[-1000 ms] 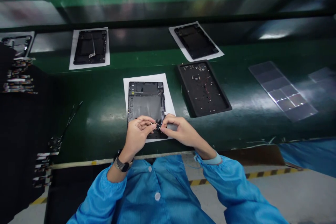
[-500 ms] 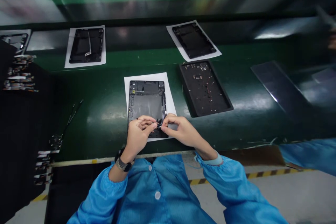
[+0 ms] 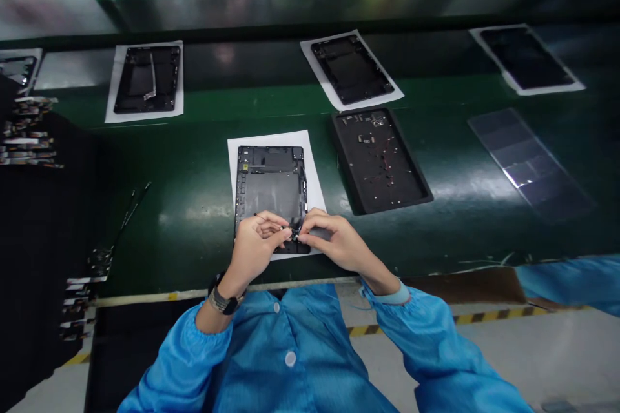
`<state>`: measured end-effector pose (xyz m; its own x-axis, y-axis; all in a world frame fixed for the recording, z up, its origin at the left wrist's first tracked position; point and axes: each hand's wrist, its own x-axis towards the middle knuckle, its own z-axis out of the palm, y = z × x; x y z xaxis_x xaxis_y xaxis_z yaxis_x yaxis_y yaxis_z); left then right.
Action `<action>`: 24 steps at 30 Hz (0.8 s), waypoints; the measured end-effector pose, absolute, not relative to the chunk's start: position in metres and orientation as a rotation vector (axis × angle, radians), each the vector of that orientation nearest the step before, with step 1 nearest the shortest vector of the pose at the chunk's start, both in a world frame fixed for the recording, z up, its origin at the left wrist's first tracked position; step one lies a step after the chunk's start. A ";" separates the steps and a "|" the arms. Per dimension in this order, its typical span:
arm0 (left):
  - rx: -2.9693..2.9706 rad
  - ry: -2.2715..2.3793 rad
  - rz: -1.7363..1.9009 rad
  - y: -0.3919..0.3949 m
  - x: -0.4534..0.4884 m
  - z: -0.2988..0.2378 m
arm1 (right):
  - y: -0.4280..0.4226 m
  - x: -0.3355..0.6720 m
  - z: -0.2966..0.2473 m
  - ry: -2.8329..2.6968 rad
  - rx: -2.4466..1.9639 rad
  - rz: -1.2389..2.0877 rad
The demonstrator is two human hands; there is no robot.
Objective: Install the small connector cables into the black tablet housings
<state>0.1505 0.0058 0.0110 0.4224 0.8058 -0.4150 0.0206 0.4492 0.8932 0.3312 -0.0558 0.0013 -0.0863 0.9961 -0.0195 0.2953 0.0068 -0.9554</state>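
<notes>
A black tablet housing (image 3: 271, 190) lies on a white sheet (image 3: 316, 184) right in front of me, its inside facing up. Over its near end both hands pinch a small dark part (image 3: 294, 232) with a thin wire, too small to name. My left hand (image 3: 259, 242) closes thumb and fingers on the part's left side, and a thin dark stick-like thing pokes out by its knuckles. From the right, my right hand (image 3: 334, 239) grips the same part between thumb and forefinger. The fingertips of the two hands nearly touch.
A black foam tray (image 3: 358, 174) with small wired parts stands to the right. Farther back lie more housings, one with a ribbon cable (image 3: 154, 77), another (image 3: 353, 71), and a dark panel (image 3: 527, 58). Clear film (image 3: 526, 158) lies right; cable bundles (image 3: 31, 142) hang at left.
My hands stay over the near end of the housing, with only slight finger movement. The view has shifted a little, and the dark panel at the far right now shows fully.
</notes>
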 end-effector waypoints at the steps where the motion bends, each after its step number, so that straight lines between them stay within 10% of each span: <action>1: 0.991 1.021 0.601 0.006 0.150 0.011 | -0.056 0.331 0.001 -1.487 -1.389 1.122; 24: 0.966 1.028 0.630 0.004 0.152 0.009 | -0.055 0.329 -0.006 -1.429 -1.392 1.131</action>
